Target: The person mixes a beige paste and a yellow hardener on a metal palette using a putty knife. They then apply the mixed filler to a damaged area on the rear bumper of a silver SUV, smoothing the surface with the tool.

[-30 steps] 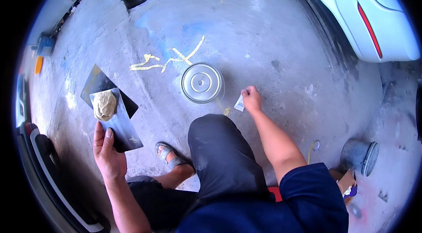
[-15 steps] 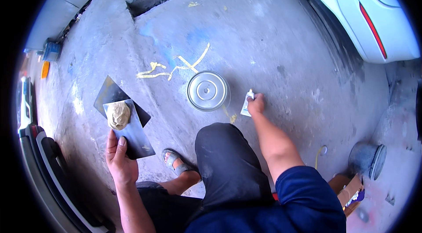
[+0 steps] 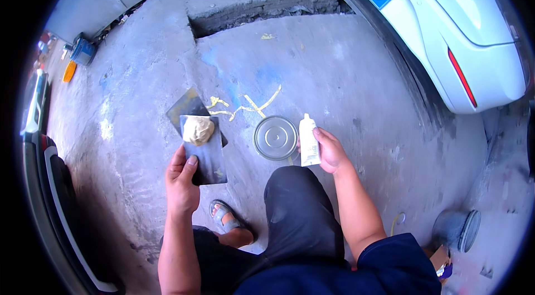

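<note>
Left of the tin, the left hand [image 3: 183, 183] has its grip closed on the near end of the plate [image 3: 210, 162], thumb on top. A thick mound of paste [image 3: 198, 129] sits toward the plate's far end, also left of the tin. That load lies beyond the fingers, so a firm pinch and a level plate seem wise, lest it tip or slide. A darker sheet [image 3: 189, 106] shows at an angle behind the plate; whether the fingers hold it too, I cannot tell. Steadying both together would be safer.

The tin [image 3: 276, 138] stands lidded on the floor [image 3: 384, 105]. Just right of it is the white tube [image 3: 310, 150], grasped by the right hand [image 3: 331, 153], thumb in front and fingers behind. Its narrow end points away from the person; whether it is capped is unclear. A light, even squeeze near the flat end should give the best control.
</note>
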The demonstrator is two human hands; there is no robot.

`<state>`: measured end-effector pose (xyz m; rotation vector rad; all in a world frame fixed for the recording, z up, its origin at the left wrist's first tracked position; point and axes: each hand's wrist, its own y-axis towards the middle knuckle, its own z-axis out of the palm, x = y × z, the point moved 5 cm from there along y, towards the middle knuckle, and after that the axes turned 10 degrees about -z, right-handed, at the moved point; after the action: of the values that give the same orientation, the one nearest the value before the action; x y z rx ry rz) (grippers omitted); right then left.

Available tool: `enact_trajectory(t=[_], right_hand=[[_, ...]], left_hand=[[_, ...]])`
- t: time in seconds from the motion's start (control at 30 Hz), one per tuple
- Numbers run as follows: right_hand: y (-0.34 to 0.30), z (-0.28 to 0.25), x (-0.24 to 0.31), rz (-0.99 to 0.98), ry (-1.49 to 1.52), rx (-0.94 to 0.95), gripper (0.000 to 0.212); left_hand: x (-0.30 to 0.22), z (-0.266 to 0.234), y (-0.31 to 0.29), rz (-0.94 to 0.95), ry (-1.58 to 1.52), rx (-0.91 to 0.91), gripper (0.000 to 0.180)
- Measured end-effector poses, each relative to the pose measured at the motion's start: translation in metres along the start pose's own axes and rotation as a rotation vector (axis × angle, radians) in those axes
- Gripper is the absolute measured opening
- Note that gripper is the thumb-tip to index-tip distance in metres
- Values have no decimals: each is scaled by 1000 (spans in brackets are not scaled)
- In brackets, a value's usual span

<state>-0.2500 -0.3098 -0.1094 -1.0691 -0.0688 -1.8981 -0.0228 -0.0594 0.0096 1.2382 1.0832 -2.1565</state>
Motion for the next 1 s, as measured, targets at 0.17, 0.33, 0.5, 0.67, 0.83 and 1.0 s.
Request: enact_trajectory(t=[0.17,0.33,0.5,0.67,0.83,1.0], right_hand=[[8,46,22,-359,-657,-67,39],[2,108,24,-486,-1114,13,47],[1,145,9,-560,-1167,77,43],[-7,177,11,-668,-1110,132,39],[-1,183,12,-750,-949,246,38],[1,193,15,-680,-955,264,35]], left_hand=[[1,0,14,-14,-5,17,41],[-4,3,16,-18,-10,19,40],[7,-5,25,-17,5,6,40],[10,-9,31,-18,25,-12,41],[12,-9,34,-7,68,-12,43],[10,-10,35,13,114,-17,41]])
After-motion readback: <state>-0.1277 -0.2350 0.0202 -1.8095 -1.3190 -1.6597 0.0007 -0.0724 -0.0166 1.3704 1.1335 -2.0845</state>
